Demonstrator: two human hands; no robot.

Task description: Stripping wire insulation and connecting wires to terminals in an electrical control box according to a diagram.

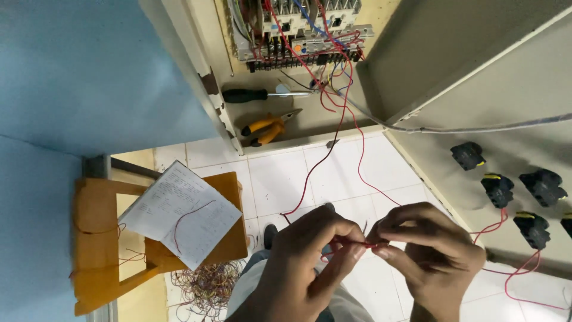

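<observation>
Two hands meet over one thin red wire, but going from the left: a blue wall point(71, 71) fills the far left, and below it a small orange wooden stool point(101, 250) carries an open sheet of handwritten notes point(179, 211), laid flat where I can glance down at it, with a loose strand of red wire curling across the page. On the floor just near the stool lies a tangle of offcut wires point(205, 285), dropped where they fall. Farther off, inside the open electrical cabinet point(298, 113), a black-handled screwdriver point(256, 94) and orange-handled pliers point(268, 126) rest on the bottom ledge, parked within reach beneath the terminal block point(298, 48) where red and blue leads fan out. From there the red wire point(342, 137) hangs down across the white floor tiles point(280, 179) to my hands. My left hand point(310, 262) is closed in a pinch, thumb and fingertips gripping the wire's end near me; my right hand point(432, 250) is likewise curled shut, its fingertips nipping the same wire just beside the left, so the short stretch between them is held taut at the centre of my view. To the right, the open cabinet door point(476, 89) shows black switch bodies point(497, 189) on its inner face, some with red leads trailing from them.
</observation>
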